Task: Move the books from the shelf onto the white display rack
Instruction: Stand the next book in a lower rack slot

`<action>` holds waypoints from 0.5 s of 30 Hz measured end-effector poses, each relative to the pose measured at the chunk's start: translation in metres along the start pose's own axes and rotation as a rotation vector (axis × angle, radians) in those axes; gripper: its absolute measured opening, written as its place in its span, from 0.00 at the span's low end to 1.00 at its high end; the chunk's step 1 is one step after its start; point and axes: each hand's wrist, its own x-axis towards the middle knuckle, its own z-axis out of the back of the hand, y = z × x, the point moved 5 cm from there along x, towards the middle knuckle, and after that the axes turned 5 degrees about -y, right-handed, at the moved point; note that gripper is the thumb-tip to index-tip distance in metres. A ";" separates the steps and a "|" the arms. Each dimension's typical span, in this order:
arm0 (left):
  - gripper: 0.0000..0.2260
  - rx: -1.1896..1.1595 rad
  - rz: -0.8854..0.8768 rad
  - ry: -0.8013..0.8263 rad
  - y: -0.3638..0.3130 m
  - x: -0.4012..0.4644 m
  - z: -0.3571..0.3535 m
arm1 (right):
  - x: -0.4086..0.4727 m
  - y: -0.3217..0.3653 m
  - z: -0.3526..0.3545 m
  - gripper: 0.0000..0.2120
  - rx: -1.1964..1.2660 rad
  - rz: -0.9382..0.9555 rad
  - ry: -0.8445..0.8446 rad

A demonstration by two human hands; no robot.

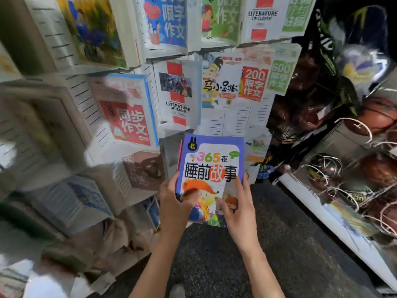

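Observation:
A purple-and-white children's book (211, 166) with "365" on its cover is held upright in front of the white display rack (219, 123), just below a row of books. My left hand (175, 202) grips its lower left edge, thumb on the cover. My right hand (237, 206) holds the lower right corner, thumb on the cover and fingers along the side. A thin red book edge (180, 155) shows behind its left side. The rack's pockets above hold several books, among them a white "Literature of Classic" book (178, 95) and a cartoon-boy book (219, 82).
A red-and-blue book (129, 117) and a brown book (146, 171) sit in the rack's left faces. On the right a shelf (335, 214) carries basketballs (380, 115) in white net bags. Dark floor (214, 265) lies below my arms.

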 end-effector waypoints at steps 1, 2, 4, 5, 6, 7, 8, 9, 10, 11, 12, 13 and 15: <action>0.29 0.016 0.018 -0.008 0.006 0.006 -0.006 | 0.006 -0.005 -0.005 0.37 0.011 -0.018 0.000; 0.30 0.031 0.027 -0.011 0.014 0.012 -0.011 | 0.013 -0.011 -0.010 0.37 0.026 -0.038 -0.001; 0.31 0.032 0.035 -0.020 0.030 0.020 -0.021 | 0.025 -0.024 -0.021 0.37 0.055 -0.084 0.009; 0.31 0.024 0.039 -0.032 0.038 0.024 -0.025 | 0.031 -0.032 -0.027 0.37 0.052 -0.103 0.017; 0.32 0.026 0.047 -0.045 0.045 0.028 -0.030 | 0.038 -0.039 -0.033 0.38 0.042 -0.127 0.033; 0.32 0.031 0.057 -0.063 0.051 0.032 -0.034 | 0.045 -0.048 -0.039 0.39 0.034 -0.149 0.051; 0.32 0.040 0.068 -0.079 0.058 0.036 -0.039 | 0.053 -0.055 -0.044 0.39 0.039 -0.171 0.068; 0.32 0.046 0.073 -0.094 0.065 0.041 -0.045 | 0.062 -0.064 -0.049 0.38 0.055 -0.189 0.091; 0.32 0.055 0.079 -0.104 0.074 0.044 -0.051 | 0.071 -0.072 -0.053 0.37 0.070 -0.204 0.118; 0.32 0.067 0.082 -0.111 0.081 0.049 -0.057 | 0.080 -0.081 -0.058 0.35 0.072 -0.215 0.143; 0.32 0.079 0.088 -0.120 0.089 0.052 -0.064 | 0.090 -0.089 -0.063 0.34 0.068 -0.223 0.164; 0.33 0.094 0.096 -0.133 0.096 0.055 -0.070 | 0.097 -0.098 -0.069 0.33 0.064 -0.223 0.181; 0.34 0.131 0.118 -0.165 0.107 0.061 -0.081 | 0.111 -0.112 -0.079 0.33 0.058 -0.190 0.196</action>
